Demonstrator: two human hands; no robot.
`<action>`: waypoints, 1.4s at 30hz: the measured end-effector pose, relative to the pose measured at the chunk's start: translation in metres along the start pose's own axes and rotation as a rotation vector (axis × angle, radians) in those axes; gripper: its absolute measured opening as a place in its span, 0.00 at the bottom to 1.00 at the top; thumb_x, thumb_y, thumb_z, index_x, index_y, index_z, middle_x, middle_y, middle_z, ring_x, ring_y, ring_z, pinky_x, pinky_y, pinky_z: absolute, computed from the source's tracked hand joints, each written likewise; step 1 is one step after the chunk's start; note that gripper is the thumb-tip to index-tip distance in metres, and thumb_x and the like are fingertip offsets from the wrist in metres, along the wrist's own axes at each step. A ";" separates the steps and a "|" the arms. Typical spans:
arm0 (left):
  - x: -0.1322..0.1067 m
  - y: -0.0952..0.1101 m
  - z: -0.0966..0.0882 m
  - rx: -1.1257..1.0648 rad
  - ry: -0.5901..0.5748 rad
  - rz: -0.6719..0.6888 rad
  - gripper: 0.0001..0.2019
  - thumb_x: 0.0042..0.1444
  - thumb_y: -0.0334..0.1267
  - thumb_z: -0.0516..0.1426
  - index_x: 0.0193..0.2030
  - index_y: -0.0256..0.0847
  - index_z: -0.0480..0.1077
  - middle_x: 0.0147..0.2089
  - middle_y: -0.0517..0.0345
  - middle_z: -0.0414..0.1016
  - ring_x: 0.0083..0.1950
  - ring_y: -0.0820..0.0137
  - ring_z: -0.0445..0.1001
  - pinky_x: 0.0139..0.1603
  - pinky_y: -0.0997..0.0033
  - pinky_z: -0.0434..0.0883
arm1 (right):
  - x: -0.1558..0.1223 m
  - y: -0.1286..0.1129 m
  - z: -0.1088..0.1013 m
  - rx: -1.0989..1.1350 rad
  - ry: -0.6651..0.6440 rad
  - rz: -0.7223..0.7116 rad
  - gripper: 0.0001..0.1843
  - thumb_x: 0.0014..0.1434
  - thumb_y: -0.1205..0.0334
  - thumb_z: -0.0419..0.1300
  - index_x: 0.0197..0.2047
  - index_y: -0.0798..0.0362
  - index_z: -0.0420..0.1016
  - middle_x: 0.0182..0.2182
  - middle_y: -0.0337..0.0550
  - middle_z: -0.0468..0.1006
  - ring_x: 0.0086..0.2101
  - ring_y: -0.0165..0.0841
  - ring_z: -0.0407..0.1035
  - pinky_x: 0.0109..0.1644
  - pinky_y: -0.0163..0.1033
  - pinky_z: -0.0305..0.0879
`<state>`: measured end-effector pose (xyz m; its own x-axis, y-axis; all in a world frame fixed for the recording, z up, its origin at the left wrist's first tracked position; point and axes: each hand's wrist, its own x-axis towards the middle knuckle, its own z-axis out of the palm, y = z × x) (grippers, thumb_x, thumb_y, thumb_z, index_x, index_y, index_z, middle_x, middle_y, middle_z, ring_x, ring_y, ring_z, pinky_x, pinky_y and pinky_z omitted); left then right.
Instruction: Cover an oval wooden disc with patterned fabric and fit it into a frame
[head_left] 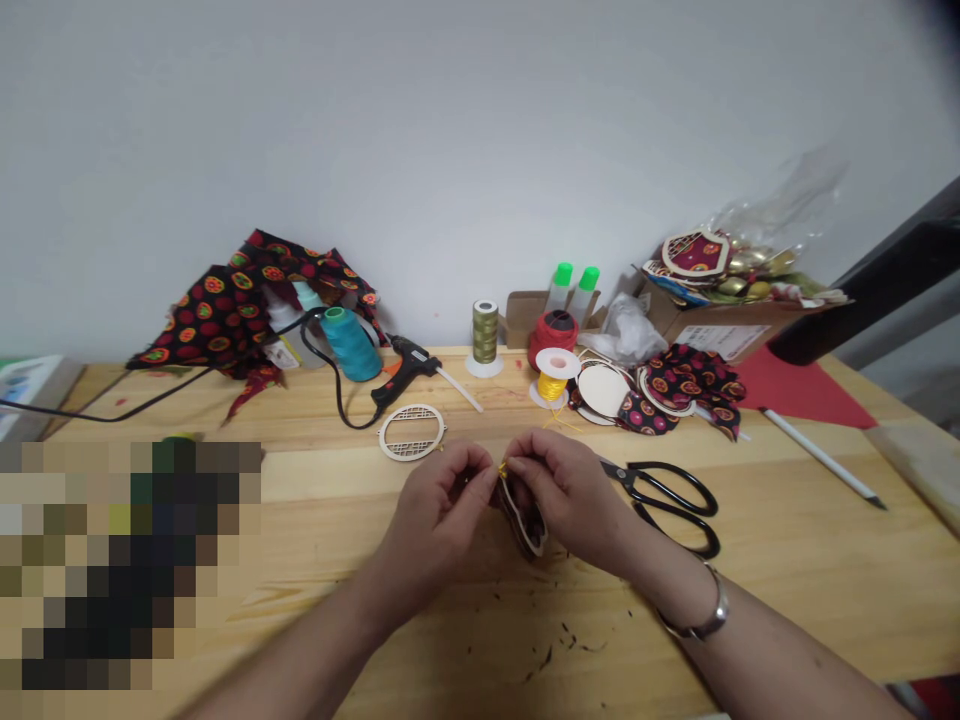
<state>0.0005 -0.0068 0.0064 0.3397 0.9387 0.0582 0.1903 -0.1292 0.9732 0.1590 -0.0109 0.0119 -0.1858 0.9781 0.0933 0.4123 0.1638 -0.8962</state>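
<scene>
My left hand [439, 515] and my right hand [574, 495] meet above the middle of the table. Thumb and fingers of each are pinched on a small knotted bit of yellow cord [502, 468]. From the cord hangs a dark fabric ornament with a pale wooden edge [536, 542], seen nearly edge-on and partly hidden by my right hand. Black-handled scissors [675, 490] lie just right of that hand, their blades partly covered. Beyond my left hand rests an oval wooden lattice frame [412, 433]. A spool of yellow cord [556, 375] stands farther back.
A black glue gun [409, 375], teal thread cone [349, 343] and olive thread spool [485, 333] stand near the wall. Patterned cloth [217, 315] is heaped at left. More fabric ornaments [667, 385], a full cardboard box [712, 325] and a white pencil [821, 457] are at right. Dark scraps [551, 655] litter the front.
</scene>
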 end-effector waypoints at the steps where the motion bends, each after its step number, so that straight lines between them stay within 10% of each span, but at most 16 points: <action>1: 0.000 0.000 0.000 0.023 0.001 0.011 0.08 0.58 0.38 0.51 0.29 0.40 0.64 0.26 0.63 0.64 0.30 0.73 0.64 0.30 0.74 0.63 | 0.000 0.000 0.000 -0.020 0.007 -0.007 0.09 0.59 0.69 0.51 0.28 0.53 0.67 0.18 0.33 0.68 0.21 0.26 0.61 0.27 0.32 0.58; 9: 0.004 -0.002 -0.001 -0.162 -0.024 -0.089 0.07 0.58 0.40 0.54 0.31 0.40 0.65 0.28 0.64 0.66 0.31 0.73 0.68 0.36 0.70 0.69 | 0.005 0.007 0.000 0.101 0.029 0.076 0.08 0.58 0.67 0.52 0.27 0.53 0.67 0.17 0.33 0.67 0.19 0.26 0.61 0.24 0.31 0.58; 18: 0.009 -0.009 0.003 -0.437 0.022 -0.162 0.23 0.58 0.44 0.55 0.60 0.44 0.59 0.60 0.51 0.65 0.59 0.64 0.64 0.58 0.62 0.62 | 0.005 0.008 -0.007 0.362 0.010 0.013 0.07 0.58 0.64 0.53 0.29 0.53 0.67 0.18 0.33 0.68 0.20 0.25 0.62 0.25 0.32 0.59; 28: 0.010 0.002 0.001 -0.797 -0.275 -0.311 0.16 0.55 0.42 0.58 0.49 0.39 0.70 0.44 0.48 0.77 0.46 0.62 0.74 0.46 0.62 0.69 | 0.004 0.003 -0.016 0.512 0.058 -0.033 0.06 0.56 0.61 0.56 0.30 0.53 0.69 0.20 0.33 0.68 0.21 0.24 0.60 0.24 0.31 0.57; 42: 0.015 -0.004 -0.009 -0.643 -0.005 -0.314 0.08 0.52 0.40 0.61 0.33 0.39 0.69 0.27 0.63 0.73 0.25 0.77 0.69 0.25 0.78 0.67 | 0.009 0.011 -0.019 0.618 0.007 0.013 0.08 0.54 0.59 0.60 0.31 0.55 0.72 0.21 0.34 0.67 0.22 0.23 0.59 0.26 0.32 0.55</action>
<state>-0.0031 0.0107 0.0053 0.3626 0.8989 -0.2460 -0.3001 0.3625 0.8823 0.1782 0.0024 0.0113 -0.1778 0.9807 0.0817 -0.1793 0.0494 -0.9826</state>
